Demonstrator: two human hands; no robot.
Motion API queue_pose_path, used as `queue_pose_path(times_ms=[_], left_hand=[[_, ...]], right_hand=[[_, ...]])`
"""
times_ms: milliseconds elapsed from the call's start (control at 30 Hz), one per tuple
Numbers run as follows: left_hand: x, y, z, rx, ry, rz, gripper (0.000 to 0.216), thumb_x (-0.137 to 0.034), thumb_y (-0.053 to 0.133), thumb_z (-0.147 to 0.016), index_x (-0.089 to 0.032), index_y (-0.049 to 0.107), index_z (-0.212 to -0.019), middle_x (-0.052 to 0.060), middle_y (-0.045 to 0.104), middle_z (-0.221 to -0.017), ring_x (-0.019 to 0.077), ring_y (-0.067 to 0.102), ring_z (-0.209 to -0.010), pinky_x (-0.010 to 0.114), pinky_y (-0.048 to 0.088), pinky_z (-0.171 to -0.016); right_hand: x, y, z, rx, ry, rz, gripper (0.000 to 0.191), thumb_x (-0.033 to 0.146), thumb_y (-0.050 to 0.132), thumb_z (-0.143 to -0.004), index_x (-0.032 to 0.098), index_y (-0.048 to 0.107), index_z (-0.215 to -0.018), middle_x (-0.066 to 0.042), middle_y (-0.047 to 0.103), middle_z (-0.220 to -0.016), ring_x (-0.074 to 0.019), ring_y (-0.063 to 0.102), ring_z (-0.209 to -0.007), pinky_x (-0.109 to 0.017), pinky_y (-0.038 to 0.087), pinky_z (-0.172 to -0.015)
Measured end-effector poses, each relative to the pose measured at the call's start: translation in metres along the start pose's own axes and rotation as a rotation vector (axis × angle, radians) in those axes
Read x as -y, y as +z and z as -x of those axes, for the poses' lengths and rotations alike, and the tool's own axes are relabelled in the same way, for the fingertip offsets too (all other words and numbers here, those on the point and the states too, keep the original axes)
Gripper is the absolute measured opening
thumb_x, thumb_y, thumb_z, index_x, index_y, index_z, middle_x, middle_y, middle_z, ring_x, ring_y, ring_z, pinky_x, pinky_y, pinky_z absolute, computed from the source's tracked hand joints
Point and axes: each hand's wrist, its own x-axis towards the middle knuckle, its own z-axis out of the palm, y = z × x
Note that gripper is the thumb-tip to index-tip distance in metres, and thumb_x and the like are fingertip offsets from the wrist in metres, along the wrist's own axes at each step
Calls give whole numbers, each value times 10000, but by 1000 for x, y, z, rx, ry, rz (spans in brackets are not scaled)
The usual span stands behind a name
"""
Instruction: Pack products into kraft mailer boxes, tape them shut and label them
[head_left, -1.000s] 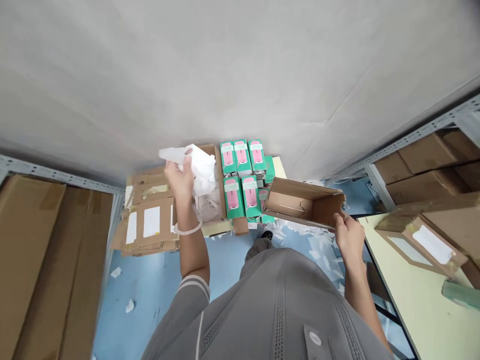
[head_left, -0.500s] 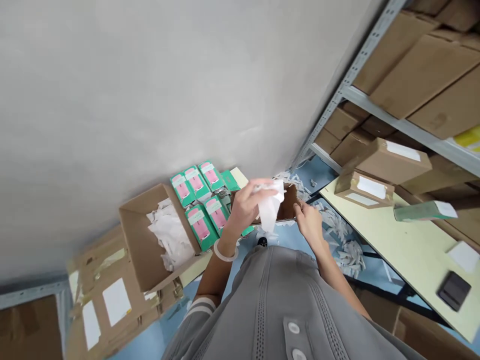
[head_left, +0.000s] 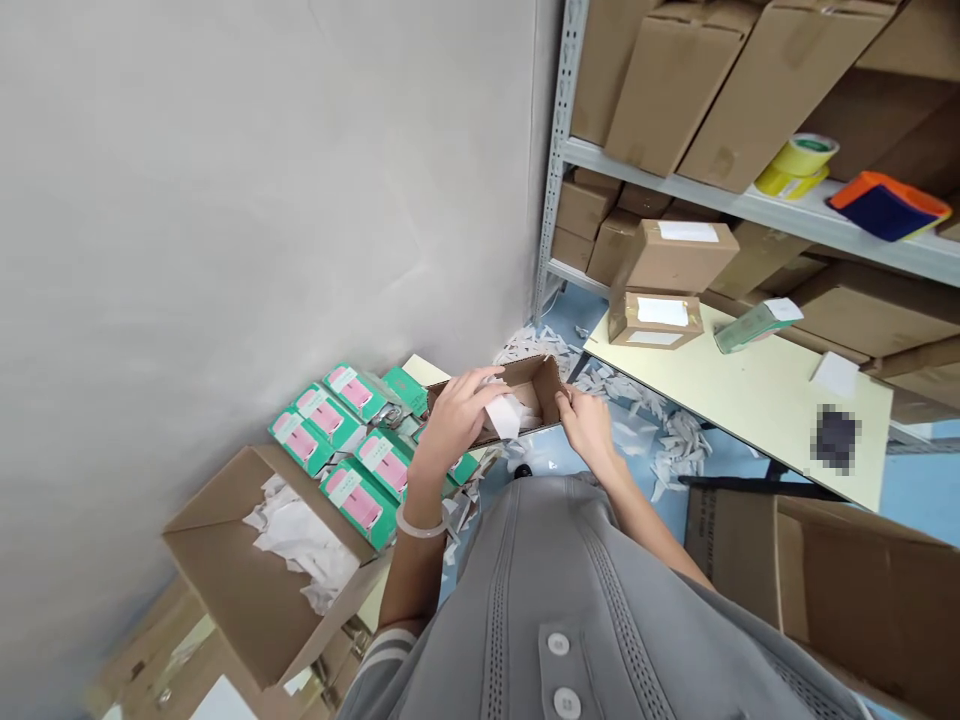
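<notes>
A small open cardboard box (head_left: 546, 384) is in front of me, its inside partly visible. My right hand (head_left: 587, 428) pinches the near right corner of this box, thumb and fingers closed on its wall. Crumpled white paper (head_left: 507, 416) lies at the left part of the box, some of it inside and a piece over the near rim. My left hand (head_left: 456, 418), with a pale bangle at the wrist, reaches over the box's left end, its fingers closed on the paper. The fingertips are partly hidden.
Green-and-pink packages (head_left: 352, 498) stand in rows to the left, beside a larger open carton (head_left: 225, 545) holding white paper. Paper scraps (head_left: 679, 450) litter the floor. At right are a pale table (head_left: 757, 390) with boxes, a shelf (head_left: 694, 195) of cartons, and an open carton (head_left: 862, 590).
My left hand has lowered the white paper from above the box down into it. The view has turned to the right, showing more of the shelf. My right hand keeps its grip.
</notes>
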Motion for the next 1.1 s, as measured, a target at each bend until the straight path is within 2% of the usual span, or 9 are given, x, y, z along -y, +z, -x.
queue_pose_path(times_ms=[200,367,500,600,733,933,1100], left_hand=[[-20,13,-15,-19,-34,50,437,-38,377,-917,-262,632,-1194,55,500,-1472,224,504,-1309,411,434,-1053],[-39,32,-31,-44,-70,30,291,-195,449,-980,-260,634,-1195,74,542,-1430,238,544,-1264,425,455,-1028],[-62,51,-53,-38,-76,37,252,-287,485,-988,-265,632,-1192,68,549,-1421,236,548,-1262,412,448,-1040],[-85,67,-78,-26,-59,38,258,-282,464,-997,-272,630,-1194,64,563,-1408,232,550,-1263,406,453,-1029],[-124,96,-114,6,-12,49,258,-266,459,-997,-269,630,-1191,64,570,-1404,228,539,-1283,416,441,-1053],[-177,156,-158,14,21,98,237,-265,460,-995,-289,610,-1177,58,545,-1427,251,455,-1383,484,411,-1105],[-208,198,-186,37,19,142,246,-252,474,-989,-359,552,-1197,61,492,-1473,258,371,-1450,513,386,-1140]], right_hand=[[-27,-11,0,4,7,-14,417,309,319,-1020,172,668,-1204,-126,745,-986,-244,673,-920,-269,364,-726],[-56,-23,-5,21,14,-14,429,305,313,-1018,175,650,-1247,-126,743,-996,-244,674,-933,-267,366,-723],[-90,-39,-9,19,15,-25,436,301,318,-1011,165,646,-1264,-133,744,-1026,-254,674,-948,-274,375,-735],[-126,-56,-12,11,42,-35,446,300,314,-1006,163,640,-1278,-129,746,-1027,-259,671,-937,-283,380,-738],[-187,-80,-14,-14,122,-38,456,311,298,-1010,165,654,-1254,-130,745,-977,-262,666,-901,-287,373,-728],[-286,-112,-16,-55,231,-39,422,300,310,-1022,174,657,-1227,-118,734,-973,-241,649,-900,-274,329,-718],[-348,-139,-13,-84,284,-49,424,292,295,-1032,150,631,-1248,-135,727,-992,-235,641,-876,-282,289,-699]])
